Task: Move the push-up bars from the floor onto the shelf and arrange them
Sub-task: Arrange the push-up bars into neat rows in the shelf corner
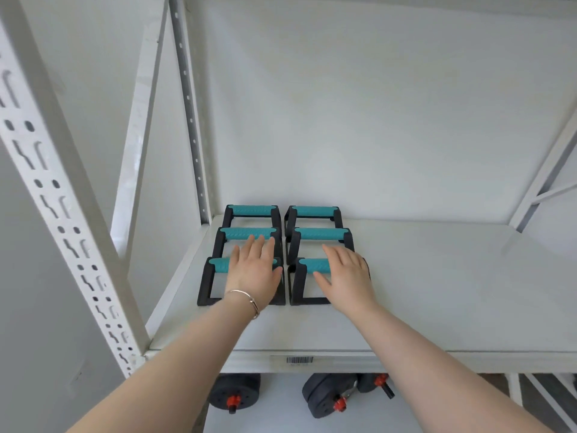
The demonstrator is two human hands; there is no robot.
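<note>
Several push-up bars with black frames and teal grips stand on the white shelf [421, 292] in two columns near its left end. My left hand [254, 270], fingers straight, lies over the front left bar [218, 264], fingertips reaching the middle left bar [237, 233]. With its fingers straight too, my right hand [348, 276] rests on the front right bar [313, 265], just in front of the middle right bar [321, 234]. Behind them stand the back left bar [251, 210] and back right bar [313, 211], untouched.
A perforated white upright [62, 214] rises at the left front corner. The wall stands close behind the bars. Black dumbbells with red collars [331, 398] lie on the level below. A barcode label [299, 360] is on the shelf's front edge. Bare shelf extends right.
</note>
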